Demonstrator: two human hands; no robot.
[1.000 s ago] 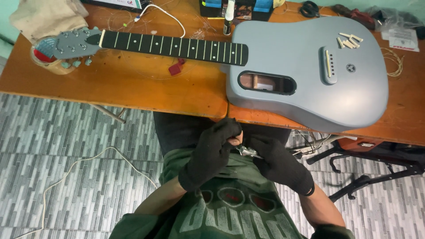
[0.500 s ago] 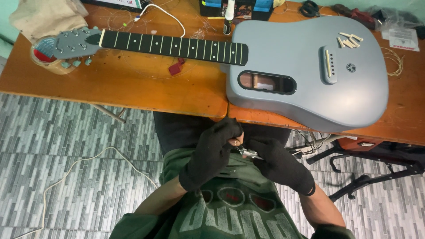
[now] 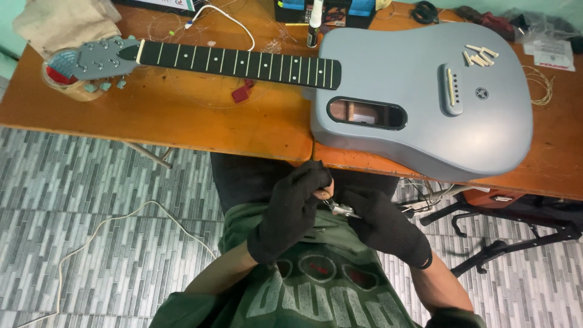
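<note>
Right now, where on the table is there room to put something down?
The widest bare wood on the table lies in front of the guitar neck, between the headstock and the grey guitar body, with only a small red piece there. The back edge is crowded with a bottle, wires and boxes. The right corner holds coiled strings.

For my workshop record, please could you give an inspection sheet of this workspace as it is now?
Surface: orange wooden table, scratched.
Job's things: small metal tool held between both hands over the lap.
Clutter: grey stringless guitar, white bridge pins on its body, red pick, coiled strings.
Hands: left hand and right hand, black gloves, closed on the tool.
Cables: white cable on table; white cord on floor.
Surroundings: grey tiled floor, black stand.
</note>
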